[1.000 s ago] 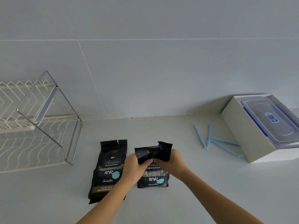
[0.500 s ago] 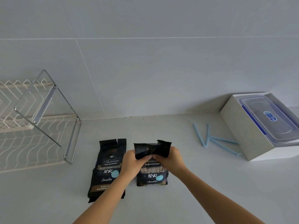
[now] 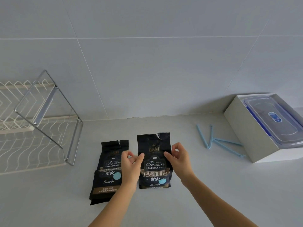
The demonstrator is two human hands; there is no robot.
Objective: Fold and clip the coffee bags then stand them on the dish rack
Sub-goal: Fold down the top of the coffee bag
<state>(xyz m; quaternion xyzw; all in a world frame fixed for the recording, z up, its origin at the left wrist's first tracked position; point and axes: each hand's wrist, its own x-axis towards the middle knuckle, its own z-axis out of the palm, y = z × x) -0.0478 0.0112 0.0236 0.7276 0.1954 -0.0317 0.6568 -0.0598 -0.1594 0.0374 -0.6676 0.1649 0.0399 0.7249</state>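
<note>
A coffee bag (image 3: 154,161) labelled "B&M Treasure Blue Mountain" lies on the bench (image 3: 213,185), thumbs of left hand (image 3: 131,167) and right hand (image 3: 180,159) on it; whether either grip pinches is unclear; second bag (image 3: 108,169) at 9 o'clock, clips (image 3: 227,141) at 2.

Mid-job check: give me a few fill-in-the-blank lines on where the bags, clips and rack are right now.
1. The left bag and the right bag both lie flat on the ___.
2. The left hand and the right hand each put a thumb on the ___ bag.
3. The clips beside the white box are coloured ___.
4. The dish rack stands to the ___ of both bags.

Missing words: counter; right; blue; left.
</note>
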